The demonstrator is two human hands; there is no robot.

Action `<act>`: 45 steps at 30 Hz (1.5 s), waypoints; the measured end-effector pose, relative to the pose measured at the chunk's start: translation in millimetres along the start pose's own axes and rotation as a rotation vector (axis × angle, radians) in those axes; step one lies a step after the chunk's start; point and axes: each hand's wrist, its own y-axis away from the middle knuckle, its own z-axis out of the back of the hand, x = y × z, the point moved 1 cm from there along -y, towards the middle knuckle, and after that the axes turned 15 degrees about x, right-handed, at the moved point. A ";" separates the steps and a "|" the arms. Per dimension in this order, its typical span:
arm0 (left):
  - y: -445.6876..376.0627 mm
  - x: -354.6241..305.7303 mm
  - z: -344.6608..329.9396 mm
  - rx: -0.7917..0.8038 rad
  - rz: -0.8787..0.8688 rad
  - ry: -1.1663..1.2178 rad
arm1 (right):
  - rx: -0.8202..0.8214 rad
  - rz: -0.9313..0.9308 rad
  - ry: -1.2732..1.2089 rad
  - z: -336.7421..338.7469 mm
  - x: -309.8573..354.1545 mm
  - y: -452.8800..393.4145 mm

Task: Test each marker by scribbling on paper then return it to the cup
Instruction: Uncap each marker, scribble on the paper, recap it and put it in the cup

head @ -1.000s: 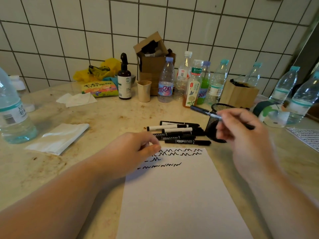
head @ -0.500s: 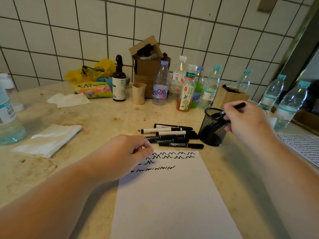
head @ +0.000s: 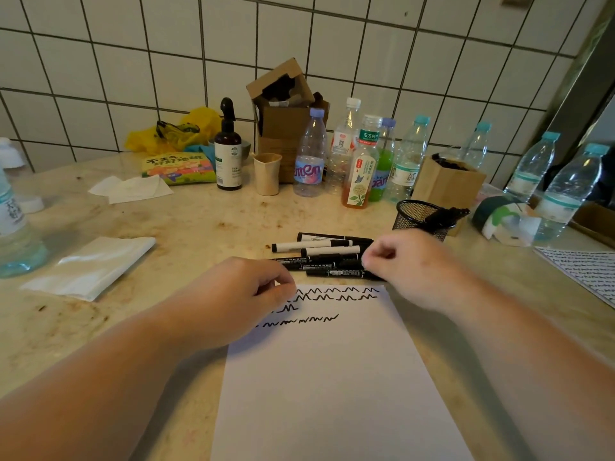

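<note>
1. The left hand [head: 239, 294] rests loosely curled, holding nothing, on the paper [head: 332, 377] at its far-left corner.
2. The right hand [head: 409, 264] hovers over the loose markers [head: 319, 251]; whether it grips one cannot be told.
3. One marker [head: 446, 214] sits in the mesh cup [head: 412, 217], far right.

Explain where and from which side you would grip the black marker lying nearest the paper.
Pinch the black marker mid-barrel from above, thumb on the paper side, fingers on the far side. It lies flat, crosswise, at the pile's open near edge; the right hand hovers over its right end.

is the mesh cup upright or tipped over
Upright. The mesh cup stands on its base with its round rim facing up, and a marker leans out over the rim.
</note>
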 end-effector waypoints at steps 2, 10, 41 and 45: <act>0.2 -0.1 1.1 0.005 0.008 -0.021 | 0.006 -0.018 0.102 -11.7 -2.6 -12.6; 0.4 0.1 1.8 0.002 0.020 -0.049 | 0.001 -0.086 0.299 -22.5 -7.9 -30.5; 2.0 -14.6 -0.7 0.015 -0.127 -0.088 | 0.331 0.432 -1.097 -40.0 -2.4 25.3; 4.3 -21.4 -0.5 -0.023 -0.244 -0.108 | 0.320 0.455 -1.117 -42.2 0.4 23.8</act>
